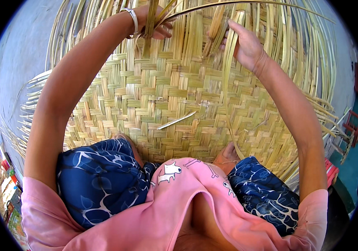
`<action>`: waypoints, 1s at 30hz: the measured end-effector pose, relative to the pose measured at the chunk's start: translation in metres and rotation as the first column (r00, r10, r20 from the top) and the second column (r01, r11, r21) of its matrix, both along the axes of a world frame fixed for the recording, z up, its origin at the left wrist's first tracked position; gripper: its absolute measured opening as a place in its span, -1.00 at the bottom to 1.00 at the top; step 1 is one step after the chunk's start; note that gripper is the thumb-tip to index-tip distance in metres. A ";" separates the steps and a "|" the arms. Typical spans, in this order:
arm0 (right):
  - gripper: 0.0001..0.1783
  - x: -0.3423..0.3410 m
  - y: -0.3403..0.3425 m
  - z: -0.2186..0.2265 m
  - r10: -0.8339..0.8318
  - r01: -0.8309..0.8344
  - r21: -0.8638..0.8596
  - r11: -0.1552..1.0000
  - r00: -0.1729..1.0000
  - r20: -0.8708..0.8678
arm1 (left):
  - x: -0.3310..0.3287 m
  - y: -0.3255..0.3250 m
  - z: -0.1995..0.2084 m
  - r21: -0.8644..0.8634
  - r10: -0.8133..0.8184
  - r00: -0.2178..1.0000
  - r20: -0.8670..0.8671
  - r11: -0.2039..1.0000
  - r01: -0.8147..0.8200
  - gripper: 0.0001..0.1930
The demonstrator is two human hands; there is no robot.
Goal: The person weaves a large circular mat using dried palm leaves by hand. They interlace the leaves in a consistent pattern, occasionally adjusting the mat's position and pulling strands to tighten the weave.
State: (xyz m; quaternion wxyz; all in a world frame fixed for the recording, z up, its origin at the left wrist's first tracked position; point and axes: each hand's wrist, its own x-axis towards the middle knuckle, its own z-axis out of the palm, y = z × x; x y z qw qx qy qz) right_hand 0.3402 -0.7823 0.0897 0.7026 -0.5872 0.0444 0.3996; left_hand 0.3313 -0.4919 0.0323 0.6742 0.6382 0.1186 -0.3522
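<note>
A head-worn fisheye looks down at the nearby mat [166, 85]

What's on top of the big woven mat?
A thin pale stick lies on the mat; feet show at its near side. What's under the blue patterned clothing is covered, so I can't tell.

Grey flr [11, 71], visible L & R of woven mat [137, 94]. Mat spread flat on it, yel.-green strips, fills most of ctr. Long unwoven strips [193, 35] fan out at far side; shorter ends [41, 77] stick out over flr on L.
</note>
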 end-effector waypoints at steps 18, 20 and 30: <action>-0.86 0.021 -0.002 -0.001 0.142 -0.154 -0.260 0.953 0.988 -0.065 | 0.012 -0.018 0.022 -0.395 0.157 0.987 -0.034 0.905 -0.158 -0.67; -0.86 0.020 0.003 0.007 0.177 -0.177 -0.287 0.942 0.984 -0.027 | 0.009 -0.025 0.038 -0.320 0.158 0.986 -0.048 0.933 -0.165 -0.62; -0.73 0.029 0.012 0.021 0.693 -0.594 -0.461 0.659 0.718 0.066 | 0.026 -0.043 0.039 -0.276 -0.142 0.986 0.087 0.948 0.161 -0.22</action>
